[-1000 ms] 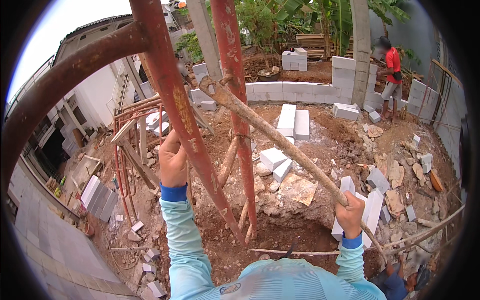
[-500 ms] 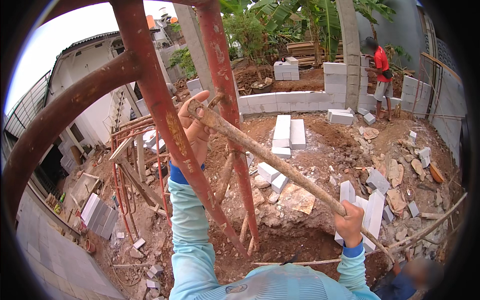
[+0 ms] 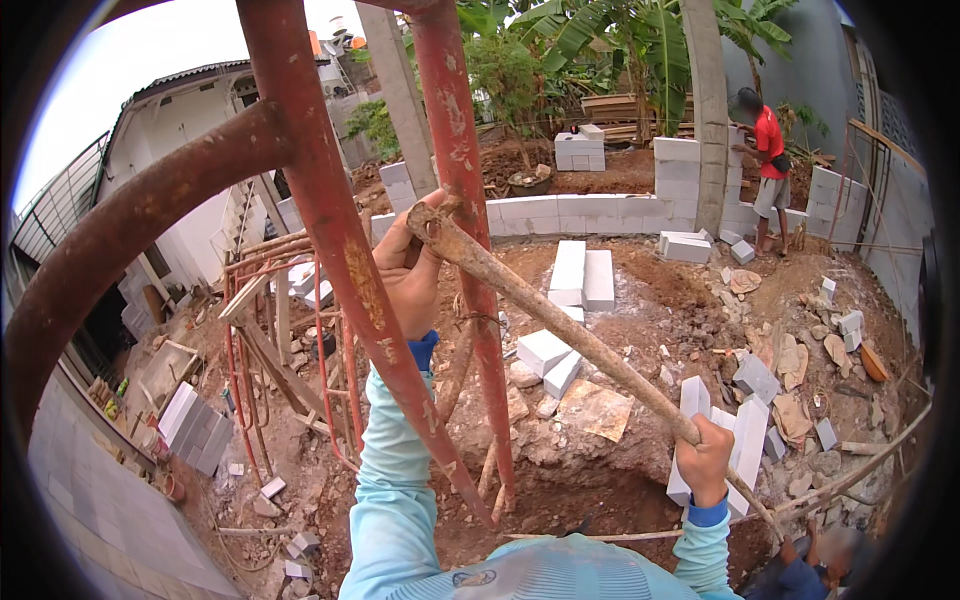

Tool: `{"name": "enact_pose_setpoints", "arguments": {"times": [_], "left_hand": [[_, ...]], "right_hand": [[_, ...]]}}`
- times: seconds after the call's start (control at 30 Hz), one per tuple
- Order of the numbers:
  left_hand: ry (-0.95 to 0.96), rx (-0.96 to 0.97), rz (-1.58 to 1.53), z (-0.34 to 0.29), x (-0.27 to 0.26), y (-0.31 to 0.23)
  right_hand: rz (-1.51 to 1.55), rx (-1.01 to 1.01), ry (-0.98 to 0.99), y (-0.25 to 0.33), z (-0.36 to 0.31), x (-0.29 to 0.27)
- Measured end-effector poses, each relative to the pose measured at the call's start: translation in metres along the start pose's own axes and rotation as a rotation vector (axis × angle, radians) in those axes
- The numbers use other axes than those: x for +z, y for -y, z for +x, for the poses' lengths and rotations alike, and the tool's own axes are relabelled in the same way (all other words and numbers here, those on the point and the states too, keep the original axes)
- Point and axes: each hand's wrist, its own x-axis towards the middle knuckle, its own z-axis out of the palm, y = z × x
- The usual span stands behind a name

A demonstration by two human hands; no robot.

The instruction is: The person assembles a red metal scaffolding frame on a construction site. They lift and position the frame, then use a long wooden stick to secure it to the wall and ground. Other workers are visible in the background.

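A long, dirt-crusted scaffold brace (image 3: 570, 335) runs diagonally from upper left to lower right. My right hand (image 3: 706, 462) is wrapped around its lower part. My left hand (image 3: 408, 285) grips the flattened upper end, which has a hole in it and lies against a stud on the red scaffold frame (image 3: 462, 130). Part of the left palm and wrist is hidden behind the nearer red leg (image 3: 330, 215). At the lower right a co-worker (image 3: 805, 575) is partly in view, with a hand close to the brace's low end.
White blocks (image 3: 600, 280) are scattered over the rubble below. Another person in a red shirt (image 3: 769, 140) stands by the low block wall (image 3: 590, 207) next to a concrete column (image 3: 712, 120). More red frames (image 3: 240, 380) and timber stand at the left. A pole (image 3: 850, 478) crosses the lower right.
My left hand has moved right and closed from spread fingers onto the brace's upper end. That end has shifted right, against the frame's leg. My right hand keeps its hold.
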Motion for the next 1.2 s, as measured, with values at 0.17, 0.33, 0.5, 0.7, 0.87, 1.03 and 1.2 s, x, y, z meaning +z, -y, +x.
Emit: {"name": "enact_pose_setpoints", "arguments": {"times": [0.17,0.33,0.5,0.7,0.87,1.03,1.2], "left_hand": [[0.033,0.029,-0.055,0.002,-0.008,0.011],[-0.139,-0.071,0.045,-0.005,-0.007,0.015],[-0.033,-0.003,-0.228,-0.075,-0.049,0.015],[-0.401,-0.368,-0.166,-0.226,-0.045,0.016],[-0.245,-0.702,-0.083,-0.335,-0.066,0.054],[0.002,-0.817,-0.139,-0.364,-0.069,0.033],[0.264,-0.916,0.116,-0.373,-0.056,0.022]], "right_hand": [[-0.011,0.021,-0.015,0.003,0.009,0.01],[-0.107,0.017,-0.031,-0.014,0.03,0.028],[-0.142,0.018,-0.037,-0.009,0.033,0.024],[-0.179,0.012,-0.007,-0.041,0.015,0.034],[-0.21,0.044,-0.157,-0.035,-0.005,0.021],[-0.219,0.064,-0.238,-0.042,-0.016,0.021],[-0.247,0.142,-0.334,-0.053,-0.011,0.036]]}}
